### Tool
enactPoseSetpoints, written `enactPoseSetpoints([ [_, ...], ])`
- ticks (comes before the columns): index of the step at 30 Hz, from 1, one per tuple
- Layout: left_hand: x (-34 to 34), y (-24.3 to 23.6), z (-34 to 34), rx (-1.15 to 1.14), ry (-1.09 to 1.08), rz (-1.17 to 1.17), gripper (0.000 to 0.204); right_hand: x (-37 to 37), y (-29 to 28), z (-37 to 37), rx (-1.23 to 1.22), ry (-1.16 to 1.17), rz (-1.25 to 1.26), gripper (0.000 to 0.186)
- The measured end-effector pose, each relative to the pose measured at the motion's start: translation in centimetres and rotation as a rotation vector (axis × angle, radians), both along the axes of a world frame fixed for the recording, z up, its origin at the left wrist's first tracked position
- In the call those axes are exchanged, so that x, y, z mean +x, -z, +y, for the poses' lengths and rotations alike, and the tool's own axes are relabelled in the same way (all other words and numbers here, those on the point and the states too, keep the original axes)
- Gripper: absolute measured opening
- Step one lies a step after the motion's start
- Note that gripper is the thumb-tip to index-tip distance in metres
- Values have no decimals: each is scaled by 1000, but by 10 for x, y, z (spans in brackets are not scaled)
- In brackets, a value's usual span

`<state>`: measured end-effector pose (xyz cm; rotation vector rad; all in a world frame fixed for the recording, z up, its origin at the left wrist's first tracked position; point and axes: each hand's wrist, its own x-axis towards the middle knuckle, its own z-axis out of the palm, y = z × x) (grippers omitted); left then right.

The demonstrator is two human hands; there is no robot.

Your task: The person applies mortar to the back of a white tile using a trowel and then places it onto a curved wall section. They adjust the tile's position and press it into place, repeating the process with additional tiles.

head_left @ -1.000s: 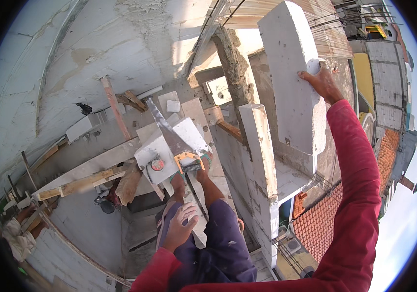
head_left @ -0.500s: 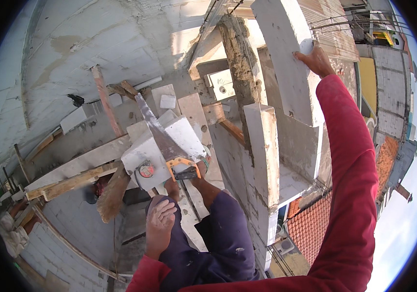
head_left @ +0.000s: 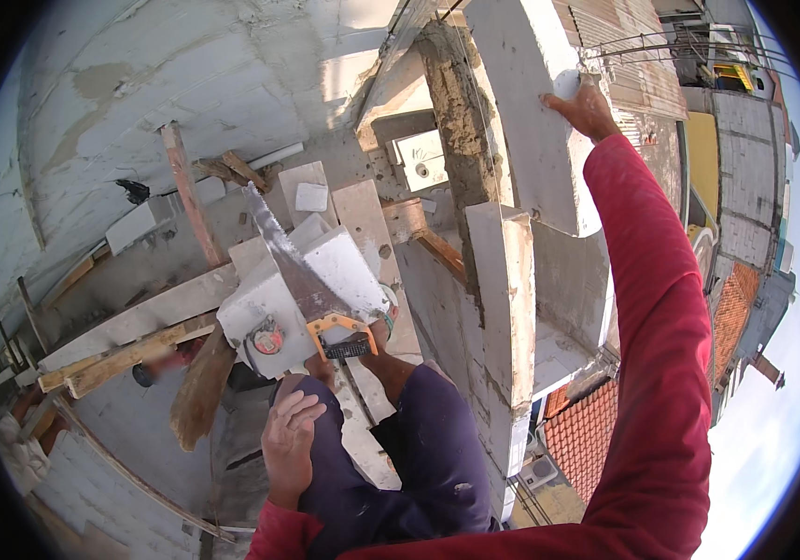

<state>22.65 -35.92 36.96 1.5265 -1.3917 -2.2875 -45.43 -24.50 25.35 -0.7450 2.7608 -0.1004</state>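
Observation:
My right hand (head_left: 587, 110) grips the edge of a long white block (head_left: 531, 121) at the upper right, thumb on its near face. The hand's other fingers are partly hidden at the edge. Dusty my left hand (head_left: 291, 429) is held over my left thigh with its fingers loosely extended and nothing in them. Ahead of it, a handsaw (head_left: 299, 266) with an orange-and-black handle lies across white blocks (head_left: 349, 266) near my feet. On a neighbouring block rests a red tape measure (head_left: 267, 338).
A narrow block wall (head_left: 503, 299) runs along my right, with tiled roofs (head_left: 582, 439) far below it. To the left are wooden planks (head_left: 129, 359) and an upright post (head_left: 190, 196). A mortar-covered column (head_left: 461, 121) stands ahead.
The long block and my right hand have shifted slightly left. My left hand has moved a little left, its fingers looking straighter. The whole view has also shifted a little.

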Motion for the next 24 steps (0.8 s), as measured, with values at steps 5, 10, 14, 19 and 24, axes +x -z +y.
enactPoseSetpoints([
  [5,-2,4,0,20,-56,-5,40,2,8,-10,6,-13,-38,103],
  [10,-5,9,2,14,-90,5,40,3,20,-13,12,-30,6,101],
  [14,-6,9,3,11,-97,-1,40,2,24,-20,45,-21,-26,100],
  [19,-5,8,2,-6,-110,-20,40,15,25,-37,19,17,-85,99],
  [24,-8,12,0,-8,-111,-17,39,8,38,-29,-39,11,-59,94],
])
